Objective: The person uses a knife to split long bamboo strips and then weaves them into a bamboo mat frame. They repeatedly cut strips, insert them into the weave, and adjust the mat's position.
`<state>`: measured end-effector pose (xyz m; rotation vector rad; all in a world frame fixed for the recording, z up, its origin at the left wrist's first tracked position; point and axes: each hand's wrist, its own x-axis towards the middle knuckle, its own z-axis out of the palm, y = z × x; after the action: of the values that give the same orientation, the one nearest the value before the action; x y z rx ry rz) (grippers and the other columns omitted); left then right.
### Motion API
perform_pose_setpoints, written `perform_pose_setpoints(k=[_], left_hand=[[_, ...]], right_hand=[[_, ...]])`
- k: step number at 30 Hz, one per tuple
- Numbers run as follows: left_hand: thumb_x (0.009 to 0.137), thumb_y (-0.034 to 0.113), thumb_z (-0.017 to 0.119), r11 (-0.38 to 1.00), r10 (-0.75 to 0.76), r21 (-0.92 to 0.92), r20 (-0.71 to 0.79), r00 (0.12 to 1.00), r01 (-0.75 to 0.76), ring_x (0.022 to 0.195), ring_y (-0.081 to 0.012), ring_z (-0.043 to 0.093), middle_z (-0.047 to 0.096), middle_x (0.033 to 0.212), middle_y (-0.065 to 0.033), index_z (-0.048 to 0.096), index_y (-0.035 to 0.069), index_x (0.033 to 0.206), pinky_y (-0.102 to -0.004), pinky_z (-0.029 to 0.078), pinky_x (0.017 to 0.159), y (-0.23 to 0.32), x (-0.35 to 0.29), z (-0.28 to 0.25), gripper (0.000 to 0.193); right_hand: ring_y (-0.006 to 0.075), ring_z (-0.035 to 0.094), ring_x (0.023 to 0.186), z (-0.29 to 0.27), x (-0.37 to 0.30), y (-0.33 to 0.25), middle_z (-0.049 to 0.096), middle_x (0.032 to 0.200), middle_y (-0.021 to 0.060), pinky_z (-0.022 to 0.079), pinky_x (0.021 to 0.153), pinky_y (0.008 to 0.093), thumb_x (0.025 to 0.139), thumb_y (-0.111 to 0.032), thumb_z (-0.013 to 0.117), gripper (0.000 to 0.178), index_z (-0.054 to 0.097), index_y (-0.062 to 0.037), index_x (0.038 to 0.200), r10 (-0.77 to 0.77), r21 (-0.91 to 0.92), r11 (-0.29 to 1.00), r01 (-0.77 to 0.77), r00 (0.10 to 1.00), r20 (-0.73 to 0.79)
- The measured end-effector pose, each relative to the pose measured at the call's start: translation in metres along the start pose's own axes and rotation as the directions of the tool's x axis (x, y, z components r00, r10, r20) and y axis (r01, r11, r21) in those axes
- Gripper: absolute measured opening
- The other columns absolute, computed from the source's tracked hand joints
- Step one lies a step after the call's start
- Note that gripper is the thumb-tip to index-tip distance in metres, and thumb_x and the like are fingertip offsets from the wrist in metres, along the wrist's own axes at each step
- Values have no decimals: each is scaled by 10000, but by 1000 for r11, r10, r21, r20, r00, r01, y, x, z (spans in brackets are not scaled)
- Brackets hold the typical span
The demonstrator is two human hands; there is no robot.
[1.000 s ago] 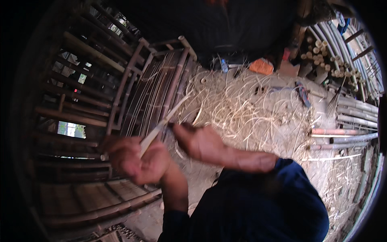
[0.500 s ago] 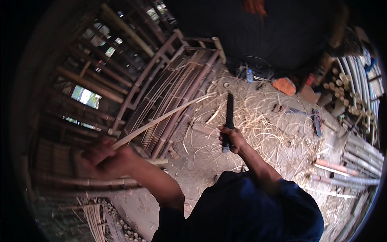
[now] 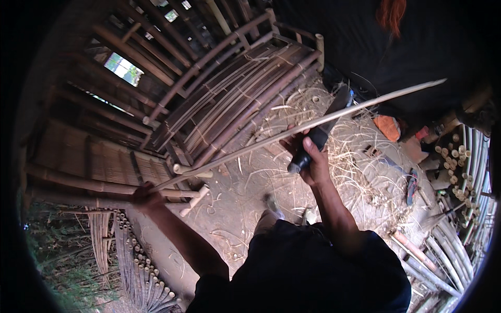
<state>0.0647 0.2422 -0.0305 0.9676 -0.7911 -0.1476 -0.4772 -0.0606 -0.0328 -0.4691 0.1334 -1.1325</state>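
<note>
My left hand [image 3: 147, 198] is closed around the near end of a long, pale bamboo strip [image 3: 224, 156]. The strip slants up to the right across the view, its pointed far end in front of dark cloth. My right hand [image 3: 316, 163] grips a big knife by its dark handle [image 3: 298, 160], the thumb lying along it. The knife's broad dark blade [image 3: 339, 104] tilts up and to the right. Strip and knife cross just beyond my right fingers; whether the blade touches the strip I cannot tell.
A bamboo bench [image 3: 245, 112] with thin strips on it stands at the far left. Curly shavings [image 3: 349, 161] litter the floor. Bundled bamboo poles [image 3: 454, 161] are at the right, more cut poles [image 3: 138, 261] at the lower left. An orange object [image 3: 386, 128] lies near the dark cloth.
The strip has swung right and now crosses over the knife. My right hand has risen and tilted the knife rightward. My left hand still holds the strip; the view has turned.
</note>
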Motion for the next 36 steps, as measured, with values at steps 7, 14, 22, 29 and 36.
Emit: perform_pose_setpoints(k=[7,14,22,29,36], left_hand=[[932,414,508,443,-688,19,-633,354,896,906,-311,601,613,1003,-132,570,34,1113,-442,478,849,-243,-140,177,426],[939,392,605,934,-357,197,528,771,298,1342,-340,417,375,1475,-248,293,12,1480,-430,355,1102,-125,-21,445,731],[917,288,689,961,-166,-159,314,935,224,807,-132,616,607,851,-31,555,28,1030,-231,478,759,-155,12,538,313],[951,378,617,931,-361,81,58,931,356,446,-72,332,357,538,42,388,164,592,-235,270,445,-265,20,435,478],[994,371,525,918,-363,168,-7,932,359,466,-91,307,300,536,19,323,132,562,-234,259,465,-364,-9,393,533]], right_hand=[[207,603,903,-29,70,-14,604,946,68,472,947,440,913,-194,658,253,542,-84,1108,-234,21,971,239,961,-148],[164,624,758,-67,105,52,639,839,52,526,700,315,806,-68,759,259,601,-66,1011,-293,-547,836,48,881,-371],[77,549,688,-98,128,173,557,766,-31,477,606,237,784,-170,826,362,595,-19,1019,-171,-624,778,-71,932,-319],[148,570,810,-255,88,183,590,930,26,503,752,290,741,-123,836,434,587,-26,1082,-144,-700,602,-384,810,-568],[156,548,578,-390,-17,157,579,708,41,470,543,317,735,-128,751,300,571,-28,955,-260,-617,112,-779,576,-775]])
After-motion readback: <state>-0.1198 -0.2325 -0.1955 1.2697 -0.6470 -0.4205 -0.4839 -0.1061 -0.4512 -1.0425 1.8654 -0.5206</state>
